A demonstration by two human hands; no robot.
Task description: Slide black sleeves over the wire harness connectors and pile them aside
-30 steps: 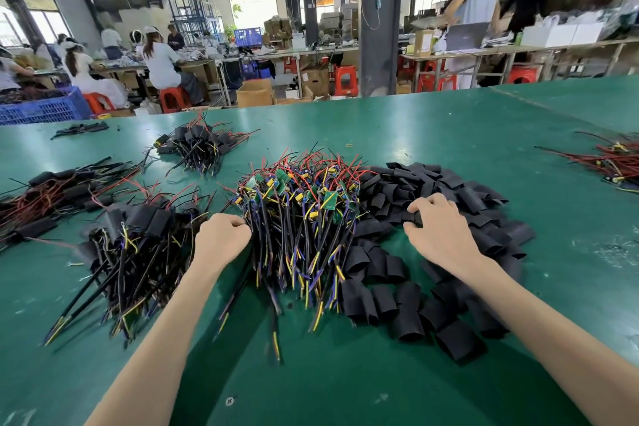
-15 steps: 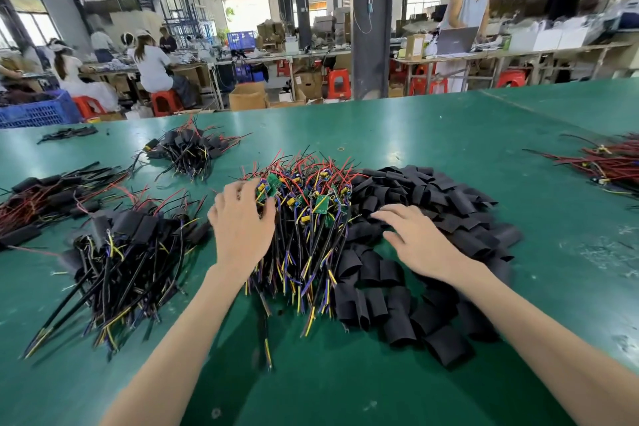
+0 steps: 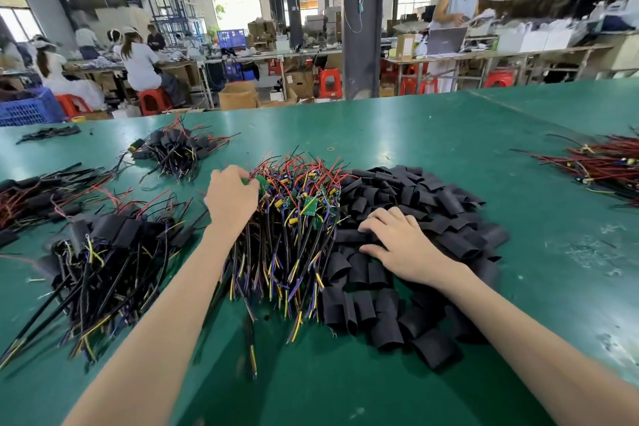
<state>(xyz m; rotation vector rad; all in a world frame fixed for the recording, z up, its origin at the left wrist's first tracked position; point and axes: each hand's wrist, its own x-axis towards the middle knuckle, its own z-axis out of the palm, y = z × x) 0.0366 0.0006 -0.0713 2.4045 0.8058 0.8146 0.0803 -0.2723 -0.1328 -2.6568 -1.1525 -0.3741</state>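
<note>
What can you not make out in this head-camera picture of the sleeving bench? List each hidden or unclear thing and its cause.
1. Head view: what the left hand pinches in the pile of bare multicoloured wire harnesses; its fingers cover it.
2. Head view: whether the right hand holds one loose black tube sleeve; the palm faces down.
3. Head view: the red-wired bundle on the green table, cut off by the right edge.

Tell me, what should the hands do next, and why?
Probably the left hand should lift one harness out of the bare harness pile, since its fingers already pinch at the green boards on top. The right hand rests spread on the black sleeves, so it looks ready to pick one.
</note>
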